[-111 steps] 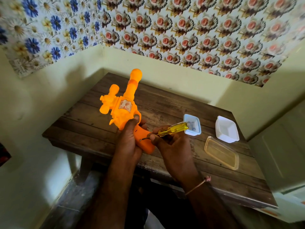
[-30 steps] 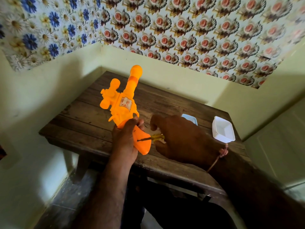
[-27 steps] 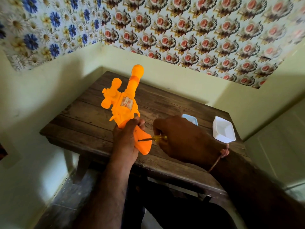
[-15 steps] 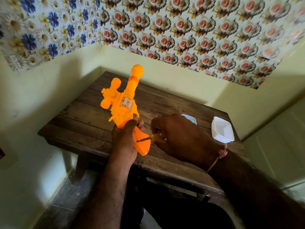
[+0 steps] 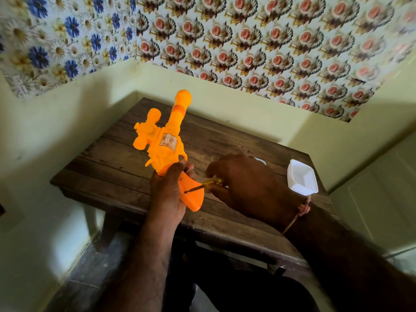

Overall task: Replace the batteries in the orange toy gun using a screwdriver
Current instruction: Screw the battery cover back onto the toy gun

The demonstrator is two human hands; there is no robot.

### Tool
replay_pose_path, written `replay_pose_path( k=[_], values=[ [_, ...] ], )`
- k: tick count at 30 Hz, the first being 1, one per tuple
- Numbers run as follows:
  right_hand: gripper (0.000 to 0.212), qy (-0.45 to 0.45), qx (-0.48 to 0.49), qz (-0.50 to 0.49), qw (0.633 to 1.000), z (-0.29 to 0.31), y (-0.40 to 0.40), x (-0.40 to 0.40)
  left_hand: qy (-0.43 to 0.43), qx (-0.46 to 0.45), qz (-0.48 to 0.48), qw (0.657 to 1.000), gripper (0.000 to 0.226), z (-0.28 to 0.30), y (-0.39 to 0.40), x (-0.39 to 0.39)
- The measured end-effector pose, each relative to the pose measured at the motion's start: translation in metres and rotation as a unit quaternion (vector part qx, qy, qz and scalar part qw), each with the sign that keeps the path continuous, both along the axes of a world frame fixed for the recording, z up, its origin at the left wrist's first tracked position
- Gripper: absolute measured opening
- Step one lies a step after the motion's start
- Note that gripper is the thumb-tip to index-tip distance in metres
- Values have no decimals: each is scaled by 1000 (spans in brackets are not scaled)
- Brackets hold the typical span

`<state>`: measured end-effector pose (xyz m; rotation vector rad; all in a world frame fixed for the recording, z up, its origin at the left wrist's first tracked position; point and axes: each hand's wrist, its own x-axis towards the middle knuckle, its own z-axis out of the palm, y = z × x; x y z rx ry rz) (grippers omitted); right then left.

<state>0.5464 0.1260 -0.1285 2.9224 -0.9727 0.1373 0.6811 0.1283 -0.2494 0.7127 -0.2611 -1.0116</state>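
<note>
Head view: left hand (image 5: 167, 194) grips orange toy gun (image 5: 165, 145); right hand (image 5: 245, 188) pinches screwdriver (image 5: 202, 184), tip in handle. Risk: tip slips, screw drops.

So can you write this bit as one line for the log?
left hand: grips orange plastic toy gun by handle | right hand: holds yellow-handled screwdriver, tip on handle | white square dish: on wooden table
</note>
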Motion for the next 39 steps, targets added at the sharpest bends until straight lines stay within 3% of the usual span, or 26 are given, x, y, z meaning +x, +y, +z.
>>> replay_pose_path(
  k=[2, 5, 9, 16, 20, 25, 27, 31, 33, 35, 39],
  values=[
    [28, -1, 4, 0, 1000, 0, 2, -1, 10, -1, 5, 1000, 25, -1, -1, -1],
    [14, -5, 8, 6, 1000, 1, 2, -1, 12, 1, 2, 1000, 26, -2, -1, 0],
    [28, -21, -12, 30, 999, -1, 0, 0, 5, 0, -5, 1000, 25, -3, 0, 3],
    [16, -50, 16, 38, 998, -5, 6, 2, 4, 5, 17, 1000, 24, 0, 0, 1],
    [26, -39, -28, 31, 998, -4, 4, 3, 14, 2, 5, 1000, 21, -1, 0, 3],
    [25, -54, 11, 21, 998, -6, 5, 4, 14, 5, 9, 1000, 23, -1, 0, 2],
    [22, -41, 30, 14, 999, -6, 5, 3, 10, 2, 13, 1000, 24, -1, -1, 2],
    [7, -7, -30, 15, 999, -4, 2, 0, 10, -2, 3, 1000, 34, -6, -2, 7],
    [20, -3, -37, 24, 999, -3, 0, 0, 8, -6, -6, 1000, 44, -8, -2, 9],
    [31, -5, -48, 33, 998, -4, 0, 2, 9, -5, -7, 1000, 39, -9, -3, 9],
    [25, -24, -53, 27, 998, -6, 7, 2, 19, 0, 0, 1000, 26, -10, -3, 6]
  ],
)
